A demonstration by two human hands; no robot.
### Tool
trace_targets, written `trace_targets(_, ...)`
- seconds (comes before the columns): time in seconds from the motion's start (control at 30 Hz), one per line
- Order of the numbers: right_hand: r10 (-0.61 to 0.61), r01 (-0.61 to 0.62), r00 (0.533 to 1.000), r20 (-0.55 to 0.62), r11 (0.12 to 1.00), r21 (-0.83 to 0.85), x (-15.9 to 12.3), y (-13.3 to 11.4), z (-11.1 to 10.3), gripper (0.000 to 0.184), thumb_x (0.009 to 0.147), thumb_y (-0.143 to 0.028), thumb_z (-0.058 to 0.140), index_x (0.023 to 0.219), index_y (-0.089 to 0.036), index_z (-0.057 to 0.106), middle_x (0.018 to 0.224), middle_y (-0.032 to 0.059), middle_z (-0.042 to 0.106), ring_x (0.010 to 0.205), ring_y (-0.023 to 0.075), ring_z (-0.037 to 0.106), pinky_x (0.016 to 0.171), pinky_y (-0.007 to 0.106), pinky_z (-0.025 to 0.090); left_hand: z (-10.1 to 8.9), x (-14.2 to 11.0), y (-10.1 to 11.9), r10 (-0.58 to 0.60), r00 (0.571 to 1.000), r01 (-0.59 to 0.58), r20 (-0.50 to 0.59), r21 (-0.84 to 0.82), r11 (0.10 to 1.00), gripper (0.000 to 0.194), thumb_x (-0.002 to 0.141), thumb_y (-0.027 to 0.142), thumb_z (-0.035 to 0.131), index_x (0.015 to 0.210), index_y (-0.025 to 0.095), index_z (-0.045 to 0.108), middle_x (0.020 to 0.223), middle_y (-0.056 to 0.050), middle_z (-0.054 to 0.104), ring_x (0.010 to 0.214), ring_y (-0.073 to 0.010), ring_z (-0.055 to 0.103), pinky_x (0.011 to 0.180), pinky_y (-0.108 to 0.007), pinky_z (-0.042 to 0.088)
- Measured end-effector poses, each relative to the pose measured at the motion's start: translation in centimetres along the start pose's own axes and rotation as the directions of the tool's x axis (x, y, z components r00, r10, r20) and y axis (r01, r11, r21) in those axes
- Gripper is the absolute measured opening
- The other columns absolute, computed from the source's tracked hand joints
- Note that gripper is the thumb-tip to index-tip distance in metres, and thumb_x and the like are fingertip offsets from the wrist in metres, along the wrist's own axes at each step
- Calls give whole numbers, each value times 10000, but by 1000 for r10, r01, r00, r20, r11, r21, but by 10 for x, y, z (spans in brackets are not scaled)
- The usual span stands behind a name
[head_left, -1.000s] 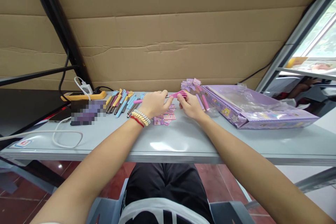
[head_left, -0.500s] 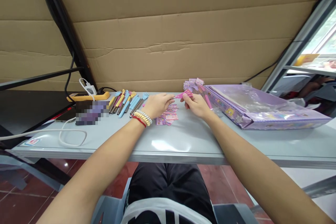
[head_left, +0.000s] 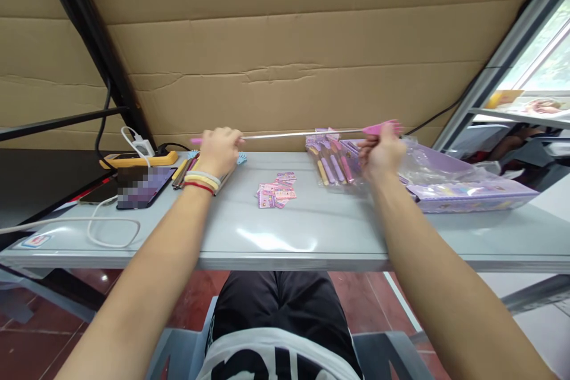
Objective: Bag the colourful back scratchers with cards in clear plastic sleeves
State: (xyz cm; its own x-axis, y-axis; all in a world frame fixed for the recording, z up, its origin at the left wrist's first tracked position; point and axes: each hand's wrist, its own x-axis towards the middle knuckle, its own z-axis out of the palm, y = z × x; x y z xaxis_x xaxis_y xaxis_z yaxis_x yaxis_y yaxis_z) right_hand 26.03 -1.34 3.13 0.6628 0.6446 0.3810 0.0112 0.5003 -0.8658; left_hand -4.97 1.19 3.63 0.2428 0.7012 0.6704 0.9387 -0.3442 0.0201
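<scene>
A pink telescopic back scratcher [head_left: 303,134] is drawn out long between my hands, its thin metal rod level above the table. My left hand [head_left: 219,151] is closed round its pink grip, whose end pokes out to the left. At the other end, my right hand [head_left: 383,148], slightly blurred, is closed on the pink head. Small printed pink and purple cards [head_left: 276,191] lie in a loose pile between the hands. Behind my left hand, several folded scratchers [head_left: 181,172] in yellow, blue and dark pink are partly hidden.
Packed purple, pink and yellow scratchers [head_left: 332,163] lie in clear plastic near the cardboard wall [head_left: 267,41]. An open purple box [head_left: 472,199] with plastic wrap stands at right. At left are a phone [head_left: 151,187], a yellow power strip [head_left: 142,159] and a white cable [head_left: 111,219].
My hands have moved apart, left hand leftward and right hand rightward, and the back scratcher between them has gone from short to fully drawn out. The card pile and packed scratchers are now uncovered.
</scene>
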Motion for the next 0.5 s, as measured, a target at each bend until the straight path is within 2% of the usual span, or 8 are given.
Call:
trace_targets(0.07,14,-8,986,-166,999,34,15,-10,-16,425,986,-385,282,670,-167,464,528,28,506,336,66,364,358,239,219,1,2,-29,-106,989,107,-104,1,994,298,908,314,373,940,225,656,1013,-115,633,1037,-290,508,900,-437,275)
trace_targets(0.1,-1,6,981,-196,1000,25,20,-14,-22,414,986,-371,287,677,-164,469,543,31,511,343,63,370,364,242,217,2,2,-40,-130,983,129,-134,-13,992,294,902,331,385,944,230,658,1024,-112,624,1054,-297,489,919,-450,254)
trace_targets(0.2,-14,23,943,-331,999,24,28,-22,-35,452,981,-433,233,674,-177,443,567,20,488,364,57,382,380,250,214,8,-1,-63,-200,960,194,-194,-51,980,282,886,325,403,962,236,660,1040,-108,598,1068,-303,454,942,-470,217)
trace_targets(0.27,-8,31,888,-459,999,42,31,-25,-42,509,963,-497,133,658,-195,406,572,11,463,371,55,378,387,251,219,11,-4,-69,-247,941,239,-231,-61,969,277,878,319,410,966,239,660,1047,-109,578,1070,-303,438,944,-473,209)
trace_targets(0.33,-2,30,850,-526,999,45,33,-26,-48,533,955,-499,61,653,-205,387,588,15,468,384,56,389,395,254,248,14,-6,-71,-269,932,262,-242,-60,963,277,874,322,410,962,244,661,1045,-107,563,1073,-300,430,948,-469,206)
trace_targets(0.5,128,-26,822,-554,982,189,43,-23,-60,379,998,-316,185,661,-213,325,621,-23,412,418,31,382,412,227,282,19,-3,-67,-277,934,266,-225,-81,961,285,875,317,395,962,252,659,1052,-104,581,1080,-299,438,963,-474,201)
